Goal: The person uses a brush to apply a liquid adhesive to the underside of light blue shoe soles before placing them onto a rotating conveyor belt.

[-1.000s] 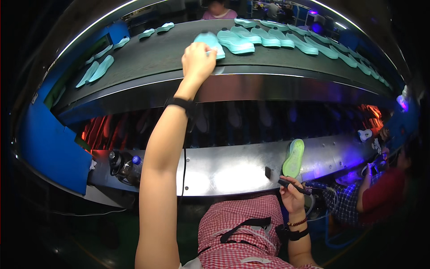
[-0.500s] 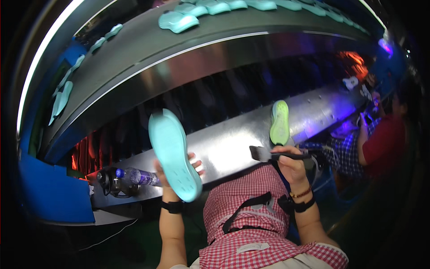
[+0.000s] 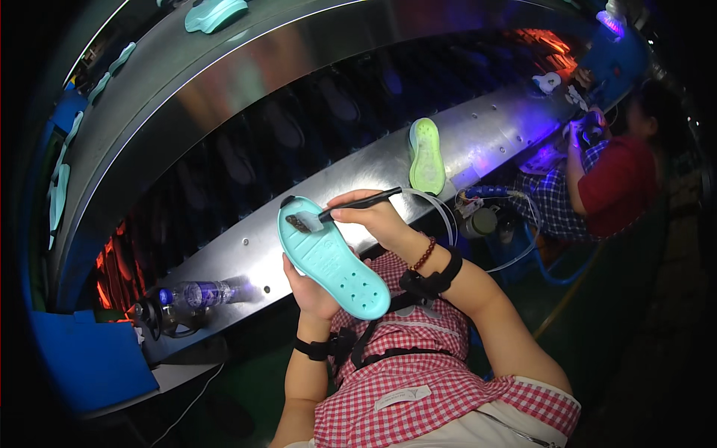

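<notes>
My left hand grips a turquoise shoe sole from beneath, its hollowed side with small holes facing up. The sole is tilted above my lap, and most of my left fingers are hidden under it. A flat brush with a black handle is pinched in my right hand. Its dark bristles rest on the sole's far left end. Clear tubing runs off from the handle's rear. Beyond my right hand, a yellow-green sole lies on the metal ledge.
Turquoise soles lie on the raised belt behind the ledge. A clear bottle lies beside a dark jug at left. A seated person works at right, near a metal can and tubing. Orange light glows under the belt.
The sole has turned over from its smooth side to its hollowed side and come nearer my body. My right hand has brought the brush leftward onto it. The view has shifted.
</notes>
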{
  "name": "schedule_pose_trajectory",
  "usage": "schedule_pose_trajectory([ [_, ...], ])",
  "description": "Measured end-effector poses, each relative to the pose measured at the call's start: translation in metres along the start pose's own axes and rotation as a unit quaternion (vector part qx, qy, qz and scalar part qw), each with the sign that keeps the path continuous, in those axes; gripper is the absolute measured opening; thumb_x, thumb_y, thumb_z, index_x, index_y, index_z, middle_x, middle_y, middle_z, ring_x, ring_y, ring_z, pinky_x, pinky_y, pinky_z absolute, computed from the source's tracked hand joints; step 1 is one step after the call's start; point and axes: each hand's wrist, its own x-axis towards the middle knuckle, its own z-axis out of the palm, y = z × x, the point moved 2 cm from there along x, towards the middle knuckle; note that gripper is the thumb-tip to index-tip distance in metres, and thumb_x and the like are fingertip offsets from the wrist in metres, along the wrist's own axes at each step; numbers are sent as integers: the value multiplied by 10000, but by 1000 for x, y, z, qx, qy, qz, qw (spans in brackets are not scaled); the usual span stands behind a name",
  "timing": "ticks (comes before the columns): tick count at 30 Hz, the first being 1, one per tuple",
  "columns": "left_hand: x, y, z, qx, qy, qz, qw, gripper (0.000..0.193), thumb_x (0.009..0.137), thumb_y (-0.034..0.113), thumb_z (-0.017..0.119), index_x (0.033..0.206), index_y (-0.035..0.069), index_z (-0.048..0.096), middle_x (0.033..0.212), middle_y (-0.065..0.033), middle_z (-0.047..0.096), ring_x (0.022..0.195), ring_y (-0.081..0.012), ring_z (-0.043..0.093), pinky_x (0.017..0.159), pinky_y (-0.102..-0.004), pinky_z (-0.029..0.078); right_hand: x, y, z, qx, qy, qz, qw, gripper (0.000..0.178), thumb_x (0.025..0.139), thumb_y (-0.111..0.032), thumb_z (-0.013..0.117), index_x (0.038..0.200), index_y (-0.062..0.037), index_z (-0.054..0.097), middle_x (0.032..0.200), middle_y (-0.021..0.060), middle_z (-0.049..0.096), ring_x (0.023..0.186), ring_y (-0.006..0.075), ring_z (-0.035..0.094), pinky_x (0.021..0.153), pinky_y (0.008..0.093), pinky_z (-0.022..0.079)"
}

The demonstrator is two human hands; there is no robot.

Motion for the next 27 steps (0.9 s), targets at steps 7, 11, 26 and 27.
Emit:
schedule_pose_trajectory([
  [7,6,2,-1,84,260,149,950,645,857,591,235,1268,122,399,1198,-73,491,1127,-246,452,966,-394,358,-32,-15,36,-367,-48,-279,886,202,705,-87,666,903,-50,655,817,53,639,793,184,593,748,310,440],
  [11,-3,35,3,132,48,128,982,616,864,564,235,1238,118,437,1195,-77,496,1086,-261,487,940,-415,390,-65,-33,21,-423,-232,-178,857,203,669,-96,679,871,-81,667,825,42,647,781,200,588,758,329,417],
  [26,-12,15,54,110,105,175,973,665,879,600,186,1271,106,399,1203,-95,494,1046,-253,511,891,-388,425,-64,-80,33,-132,-201,-57,969,214,700,-21,689,913,-8,666,887,103,650,848,181,591,761,288,468],
  [27,-10,14,61,117,78,160,977,668,879,600,178,1264,103,403,1183,-101,506,1023,-255,522,876,-387,432,-62,-84,30,-107,-155,-40,981,213,696,-15,691,906,-3,665,887,110,654,846,184,592,761,288,470],
])
